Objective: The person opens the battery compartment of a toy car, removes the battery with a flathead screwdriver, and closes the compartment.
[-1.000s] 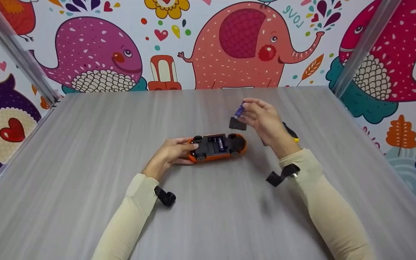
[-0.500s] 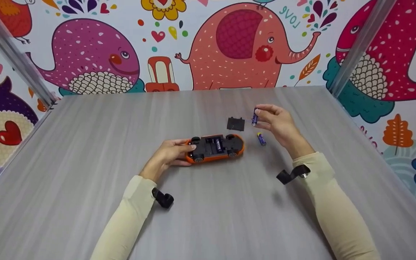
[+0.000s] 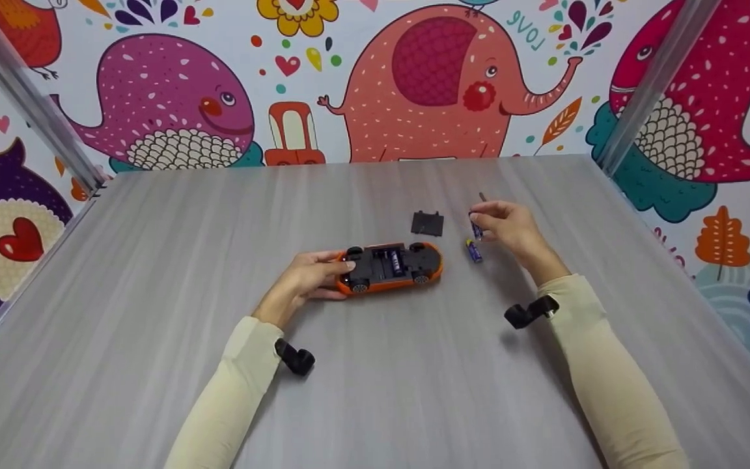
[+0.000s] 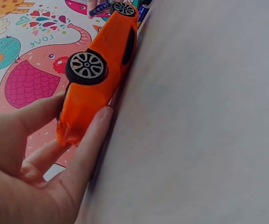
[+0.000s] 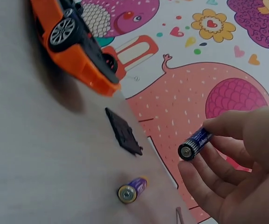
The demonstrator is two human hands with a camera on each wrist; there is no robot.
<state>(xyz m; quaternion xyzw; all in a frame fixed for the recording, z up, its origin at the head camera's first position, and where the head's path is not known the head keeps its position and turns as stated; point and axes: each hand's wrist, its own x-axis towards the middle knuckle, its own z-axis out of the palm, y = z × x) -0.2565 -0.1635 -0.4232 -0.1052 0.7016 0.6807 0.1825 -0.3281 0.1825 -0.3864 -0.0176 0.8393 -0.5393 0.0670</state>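
Note:
An orange toy car [image 3: 391, 268] lies upside down, its black underside up and its battery compartment uncovered, with a purple battery [image 3: 396, 262] inside. My left hand [image 3: 303, 277] grips the car's left end, thumb on the underside; in the left wrist view, fingers [image 4: 94, 140] lie along its orange body. Right of the car, my right hand [image 3: 515, 231] pinches a purple battery [image 5: 196, 143] between thumb and fingers, just above the table. Close below it another purple battery [image 3: 473, 251] with a yellow end lies on the table.
A black battery cover [image 3: 427, 223] lies flat behind the car's right end. A thin rod [image 3: 482, 197] pokes out behind my right hand, the rest of it hidden. Patterned panels [image 3: 427, 85] stand along the grey table's back and sides.
My right hand has moved right and down with the battery, away from the cover. The battery on the table came into view as the hand shifted. Left hand and car stay put.

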